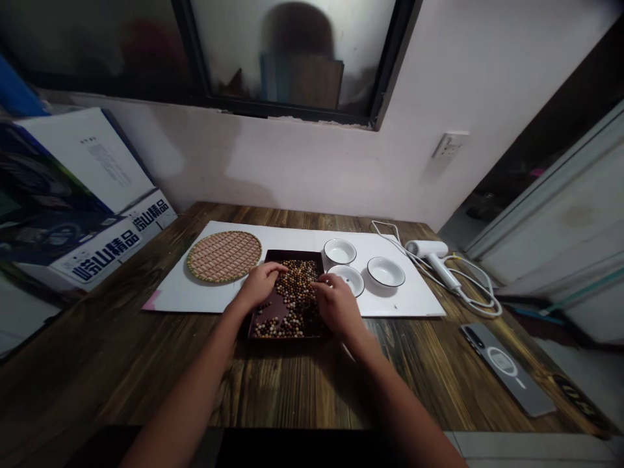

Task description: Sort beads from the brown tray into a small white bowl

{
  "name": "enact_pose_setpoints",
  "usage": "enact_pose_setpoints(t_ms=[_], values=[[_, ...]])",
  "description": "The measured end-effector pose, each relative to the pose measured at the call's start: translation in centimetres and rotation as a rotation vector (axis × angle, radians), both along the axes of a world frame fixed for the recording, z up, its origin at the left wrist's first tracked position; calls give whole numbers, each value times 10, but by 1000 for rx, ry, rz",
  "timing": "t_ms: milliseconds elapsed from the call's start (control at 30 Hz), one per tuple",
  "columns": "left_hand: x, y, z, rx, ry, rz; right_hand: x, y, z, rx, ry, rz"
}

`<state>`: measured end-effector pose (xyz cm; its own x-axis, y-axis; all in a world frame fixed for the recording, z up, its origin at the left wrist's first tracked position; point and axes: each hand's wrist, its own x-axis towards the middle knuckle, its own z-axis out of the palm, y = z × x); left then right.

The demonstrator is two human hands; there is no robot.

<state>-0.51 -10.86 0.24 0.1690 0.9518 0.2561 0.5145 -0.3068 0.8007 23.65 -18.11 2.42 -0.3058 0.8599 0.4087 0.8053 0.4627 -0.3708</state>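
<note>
A dark red rectangular tray [273,305] holds many small round beads [294,286] in brown, yellow, cream and black. My left hand [260,285] reaches over the tray's left side, its fingers stretched out just above or touching the beads. At the right side, my right hand [335,303] is closed, thumb and fingers drawn together over the beads. Whatever is between those fingertips is too small to make out. Just beyond the right hand, a white dark-rimmed bowl [355,286] has a small dark bead in it. The right hand partly covers this bowl.
Two more white bowls, one behind [340,251] and one to the right [386,272], stand on a white board [292,235]. A round woven mat [224,256] lies left. Further right are a white hair dryer [441,260] with its cord and a phone [507,367]. Boxes [92,195] stand left.
</note>
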Motion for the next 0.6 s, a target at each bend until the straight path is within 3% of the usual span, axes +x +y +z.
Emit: enact_pose_setpoints(t_ms=[100, 167, 600], values=[[0, 0, -1, 0, -8, -5, -8, -4, 2, -147, -75, 277], [0, 1, -1, -5, -11, -4, -10, -4, 2, -225, -144, 339], [3, -3, 6, -24, -12, 1, -13, -4, 6, -340, -244, 348]])
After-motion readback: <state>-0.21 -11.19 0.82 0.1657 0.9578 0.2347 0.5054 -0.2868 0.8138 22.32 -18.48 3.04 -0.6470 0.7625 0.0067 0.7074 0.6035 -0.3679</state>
